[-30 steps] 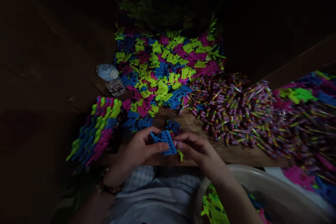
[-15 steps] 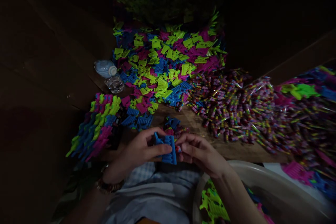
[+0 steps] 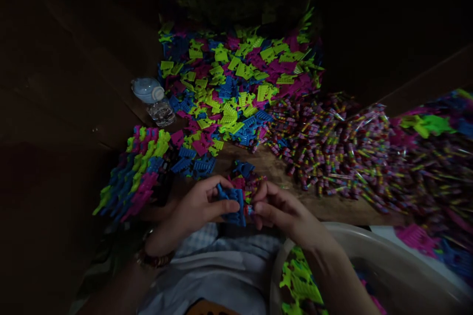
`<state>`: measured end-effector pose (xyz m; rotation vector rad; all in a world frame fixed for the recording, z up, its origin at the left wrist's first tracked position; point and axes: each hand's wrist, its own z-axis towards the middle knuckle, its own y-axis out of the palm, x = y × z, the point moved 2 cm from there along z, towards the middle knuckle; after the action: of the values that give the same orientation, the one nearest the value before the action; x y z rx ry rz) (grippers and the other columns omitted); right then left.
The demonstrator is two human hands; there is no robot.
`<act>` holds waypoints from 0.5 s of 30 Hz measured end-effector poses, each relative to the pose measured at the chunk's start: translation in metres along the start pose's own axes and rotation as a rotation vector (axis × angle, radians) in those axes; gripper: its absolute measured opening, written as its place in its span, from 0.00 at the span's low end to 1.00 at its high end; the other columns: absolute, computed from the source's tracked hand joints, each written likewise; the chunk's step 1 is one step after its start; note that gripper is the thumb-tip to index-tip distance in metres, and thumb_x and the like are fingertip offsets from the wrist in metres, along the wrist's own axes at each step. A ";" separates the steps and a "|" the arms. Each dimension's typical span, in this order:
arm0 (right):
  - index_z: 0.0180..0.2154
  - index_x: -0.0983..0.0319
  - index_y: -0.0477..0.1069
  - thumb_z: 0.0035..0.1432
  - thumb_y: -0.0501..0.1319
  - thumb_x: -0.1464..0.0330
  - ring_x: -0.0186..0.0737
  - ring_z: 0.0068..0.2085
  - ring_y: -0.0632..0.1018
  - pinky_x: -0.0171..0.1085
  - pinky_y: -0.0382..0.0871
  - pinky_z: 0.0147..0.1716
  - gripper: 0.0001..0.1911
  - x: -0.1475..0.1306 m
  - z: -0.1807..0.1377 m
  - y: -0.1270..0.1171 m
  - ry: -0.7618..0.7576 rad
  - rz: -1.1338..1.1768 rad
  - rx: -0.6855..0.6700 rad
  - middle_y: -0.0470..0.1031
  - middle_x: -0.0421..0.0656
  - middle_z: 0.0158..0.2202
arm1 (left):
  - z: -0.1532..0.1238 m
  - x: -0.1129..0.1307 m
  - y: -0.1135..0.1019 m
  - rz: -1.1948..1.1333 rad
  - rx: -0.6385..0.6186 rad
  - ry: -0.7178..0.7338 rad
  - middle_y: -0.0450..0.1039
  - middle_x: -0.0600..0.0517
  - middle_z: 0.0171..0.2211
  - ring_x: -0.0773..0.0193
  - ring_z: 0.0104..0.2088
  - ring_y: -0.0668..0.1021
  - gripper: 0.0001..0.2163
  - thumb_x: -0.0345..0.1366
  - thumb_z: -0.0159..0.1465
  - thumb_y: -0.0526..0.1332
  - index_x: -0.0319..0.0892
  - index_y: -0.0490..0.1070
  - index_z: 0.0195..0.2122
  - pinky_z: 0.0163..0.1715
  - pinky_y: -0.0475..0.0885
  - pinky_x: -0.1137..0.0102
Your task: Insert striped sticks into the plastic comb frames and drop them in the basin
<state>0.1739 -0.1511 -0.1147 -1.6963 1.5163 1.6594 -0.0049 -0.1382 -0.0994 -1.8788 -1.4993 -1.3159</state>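
Note:
My left hand (image 3: 195, 206) pinches a blue toothed plastic piece (image 3: 233, 204) by its left side, close to the near edge of the wooden table (image 3: 332, 206). Against the right side of that piece my right hand (image 3: 281, 211) has its fingers curled round a small coloured item that I cannot make out. Just behind both hands lies a little cluster of blue and pink pieces (image 3: 244, 174). The lighting is very dim.
A big heap of green, pink and blue plastic pieces (image 3: 236, 83) covers the far table. Small multicoloured tubes (image 3: 332, 147) spread to the right. Stacked pieces (image 3: 136, 172) lie at left, near a water bottle (image 3: 155, 103). A pale basin (image 3: 369, 266) with pieces sits at lower right.
The blue piece has been turned from lying slanted to more upright between my hands. My right hand's fingers have closed in against it. The camera has tipped slightly downward.

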 end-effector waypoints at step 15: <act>0.30 0.60 0.64 0.56 0.63 0.60 0.31 0.25 0.71 0.30 0.64 0.24 0.12 0.030 -0.010 0.000 -0.098 -0.007 0.067 0.69 0.37 0.25 | -0.006 -0.013 0.000 0.066 -0.031 0.000 0.66 0.57 0.25 0.68 0.25 0.71 0.14 0.41 0.52 0.65 0.40 0.62 0.32 0.22 0.69 0.74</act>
<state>0.1724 -0.1724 -0.1377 -1.5607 1.5013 1.6446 -0.0068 -0.1498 -0.1076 -1.9297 -1.4126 -1.3162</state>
